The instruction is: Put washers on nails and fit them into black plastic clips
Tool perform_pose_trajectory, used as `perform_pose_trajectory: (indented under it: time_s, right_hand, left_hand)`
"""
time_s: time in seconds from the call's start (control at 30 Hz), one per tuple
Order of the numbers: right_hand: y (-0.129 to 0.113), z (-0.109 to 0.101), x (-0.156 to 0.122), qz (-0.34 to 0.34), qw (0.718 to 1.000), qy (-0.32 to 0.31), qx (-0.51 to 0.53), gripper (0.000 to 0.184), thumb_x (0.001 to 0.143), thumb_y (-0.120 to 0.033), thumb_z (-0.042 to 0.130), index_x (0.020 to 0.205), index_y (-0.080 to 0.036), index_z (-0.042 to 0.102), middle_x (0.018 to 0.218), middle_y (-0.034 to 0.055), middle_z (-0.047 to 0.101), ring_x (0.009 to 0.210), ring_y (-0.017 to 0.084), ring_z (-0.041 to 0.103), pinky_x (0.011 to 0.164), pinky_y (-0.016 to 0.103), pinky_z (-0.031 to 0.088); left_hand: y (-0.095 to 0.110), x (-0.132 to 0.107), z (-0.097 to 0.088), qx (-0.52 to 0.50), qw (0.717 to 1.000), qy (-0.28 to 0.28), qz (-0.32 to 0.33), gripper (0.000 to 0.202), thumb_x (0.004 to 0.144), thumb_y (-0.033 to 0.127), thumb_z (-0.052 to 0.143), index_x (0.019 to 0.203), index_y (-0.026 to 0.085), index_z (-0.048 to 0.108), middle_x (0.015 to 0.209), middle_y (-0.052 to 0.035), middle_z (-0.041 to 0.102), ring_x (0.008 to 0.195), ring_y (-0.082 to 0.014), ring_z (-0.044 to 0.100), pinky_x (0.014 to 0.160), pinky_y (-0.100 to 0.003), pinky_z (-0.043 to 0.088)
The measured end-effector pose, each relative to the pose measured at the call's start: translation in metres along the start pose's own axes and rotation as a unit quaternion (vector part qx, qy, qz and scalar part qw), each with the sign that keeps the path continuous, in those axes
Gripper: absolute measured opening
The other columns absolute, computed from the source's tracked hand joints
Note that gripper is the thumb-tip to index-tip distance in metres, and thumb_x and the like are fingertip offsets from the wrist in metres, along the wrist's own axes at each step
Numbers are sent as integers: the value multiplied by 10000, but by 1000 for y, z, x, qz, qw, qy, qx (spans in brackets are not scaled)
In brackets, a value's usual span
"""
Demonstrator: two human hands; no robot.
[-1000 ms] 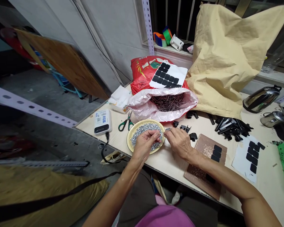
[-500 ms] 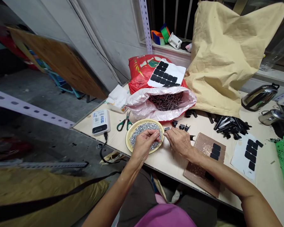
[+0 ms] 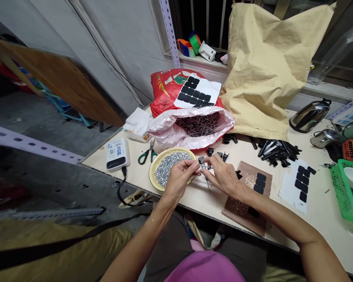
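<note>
My left hand (image 3: 182, 174) is closed in a pinch on one end of a long thin screw (image 3: 206, 166), over the right rim of a cream bowl (image 3: 151, 181). Small silvery metal pieces (image 3: 169, 166) fill the bowl. Opposite it, my right hand (image 3: 222, 174) curls round the screw's other end, thumb and forefinger slightly apart. More thin shafts (image 3: 208, 182) show beneath its fingers; how they are held is partly hidden. Small black clips (image 3: 211, 151) lie just behind the hands. Farther back, an open bag (image 3: 161, 127) holds many dark long screws (image 3: 198, 124).
Green-handled scissors (image 3: 147, 154) and a white power bank (image 3: 117, 154) lie to the left. On the right are a brown board (image 3: 241, 207) with black pads, a sheet of black pads (image 3: 302, 182), black plastic parts (image 3: 278, 152), a kettle (image 3: 308, 115) and a green basket (image 3: 338, 196).
My right thumb and forefinger have spread, showing more of the screw's length. My left hand keeps its pinch. The whole view has shifted, so the table things appear farther left.
</note>
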State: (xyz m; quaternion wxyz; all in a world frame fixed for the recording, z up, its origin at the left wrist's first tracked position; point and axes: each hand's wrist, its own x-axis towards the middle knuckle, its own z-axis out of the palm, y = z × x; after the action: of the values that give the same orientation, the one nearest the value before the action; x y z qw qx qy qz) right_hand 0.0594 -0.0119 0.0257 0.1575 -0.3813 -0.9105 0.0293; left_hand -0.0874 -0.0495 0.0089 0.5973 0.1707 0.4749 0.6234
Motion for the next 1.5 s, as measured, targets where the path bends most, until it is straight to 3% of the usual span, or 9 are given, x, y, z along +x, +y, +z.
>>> perform_pose_trajectory:
  time_s: [0.1, 0.2, 0.47, 0.63, 0.8, 0.9, 1.0, 1.23, 1.5]
  right_hand:
    - [2, -3, -5, -33, 998, 44, -37, 180, 968, -240, 426, 903, -169, 578, 836, 35, 614, 680, 113, 550, 535, 226, 324]
    - [6, -1, -9, -60, 991, 80, -87, 297, 987, -183, 361, 787, -177, 581, 698, 21, 586, 657, 120, 535, 591, 252, 330]
    - [4, -12, -17, 25, 999, 36, 12, 193, 963, -314, 452, 968, -169, 580, 864, 33, 626, 694, 112, 577, 545, 222, 352]
    - [10, -19, -26, 34, 997, 57, -33, 232, 972, -260, 424, 855, -177, 606, 811, 38, 622, 662, 112, 559, 573, 235, 350]
    - [20, -30, -40, 83, 987, 6, 137, 249, 974, -254, 420, 819, -173, 597, 756, 7, 587, 664, 104, 559, 597, 208, 407]
    - [27, -40, -57, 58, 981, 22, 181, 160, 945, -254, 483, 949, -166, 616, 882, 42, 581, 790, 131, 582, 691, 235, 464]
    - [35, -48, -83, 44, 985, 47, 158, 198, 928, -211, 488, 1075, -180, 617, 931, 58, 554, 802, 139, 576, 696, 254, 490]
    - [51, -58, -137, 122, 981, 119, 88, 203, 941, -201, 451, 987, -179, 647, 864, 49, 589, 790, 137, 611, 674, 241, 521]
    - [55, -63, -157, 120, 981, 152, 22, 230, 951, -204, 439, 990, -179, 664, 900, 60, 604, 780, 120, 606, 663, 218, 532]
  left_hand:
    - [-2, -1, 4, -6, 1000, -3, -11, 383, 415, 340, 875, 636, 125, 649, 499, 29, 574, 470, -72, 527, 506, -202, 464]
    - [-2, -3, 8, -5, 1000, -2, -13, 404, 397, 347, 883, 644, 123, 655, 498, 27, 575, 466, -71, 526, 504, -200, 465]
    - [2, -6, 17, 10, 1000, -8, -8, 450, 345, 375, 893, 623, 117, 651, 500, 22, 582, 461, -68, 524, 496, -194, 466]
    - [-1, -9, 21, 34, 999, -35, -2, 417, 408, 375, 880, 643, 119, 648, 498, 27, 571, 464, -75, 529, 508, -207, 471]
    - [-3, -14, 34, 62, 994, -84, -32, 442, 397, 404, 883, 635, 112, 653, 533, 10, 599, 459, -75, 543, 501, -205, 467]
    - [-10, -18, 44, 65, 990, -108, -62, 448, 391, 410, 885, 642, 117, 657, 540, 13, 605, 456, -77, 543, 503, -213, 475]
    - [-22, -23, 57, 64, 986, -128, -84, 450, 387, 402, 890, 649, 116, 662, 532, 11, 605, 464, -77, 545, 521, -215, 485]
    - [-52, -43, 96, 25, 971, -179, -156, 424, 457, 397, 873, 689, 99, 680, 607, -17, 642, 530, -74, 564, 583, -220, 531]
    - [-64, -51, 114, 31, 967, -173, -187, 424, 387, 298, 908, 660, 105, 647, 542, 24, 603, 482, -48, 532, 515, -166, 522]
